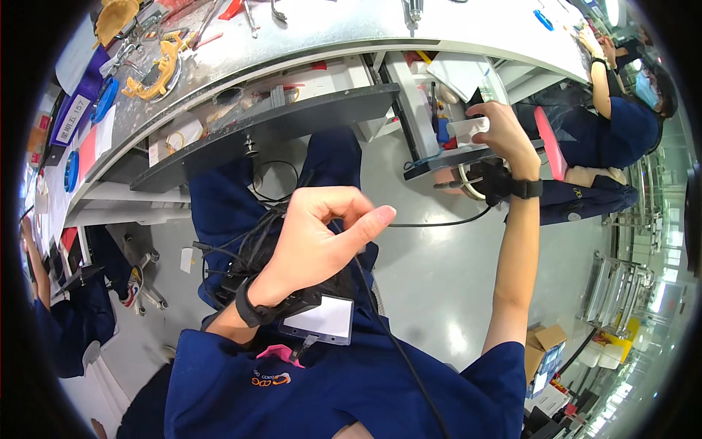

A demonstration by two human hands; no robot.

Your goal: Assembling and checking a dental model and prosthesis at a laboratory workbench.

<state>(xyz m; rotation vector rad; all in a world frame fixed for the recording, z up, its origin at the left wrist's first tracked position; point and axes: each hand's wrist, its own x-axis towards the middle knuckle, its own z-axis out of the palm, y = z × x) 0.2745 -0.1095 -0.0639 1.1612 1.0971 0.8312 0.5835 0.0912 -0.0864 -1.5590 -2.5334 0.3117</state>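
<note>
Over the open right-hand drawer (422, 124), my right hand (504, 135) grips a small whitish, translucent plastic piece (466, 129) between thumb and fingers. Its exact kind does not show. Below that hand, tools with dark and blue handles (442, 128) lie in the drawer, beside a white pad (455, 73). My left hand (318, 238) hovers above my lap with its fingers curled in and the thumb pointing right. Nothing shows in it, and its fingertips are partly hidden. Black straps with dark devices sit on both wrists.
A second drawer with a black front (270, 135) stands open at centre left, holding loose small parts. On the metal worktop (307, 33) lie yellow clamp-like parts (157, 73) and tools. Black cables (398, 336) cross my lap. Co-workers sit at right (621, 124) and left.
</note>
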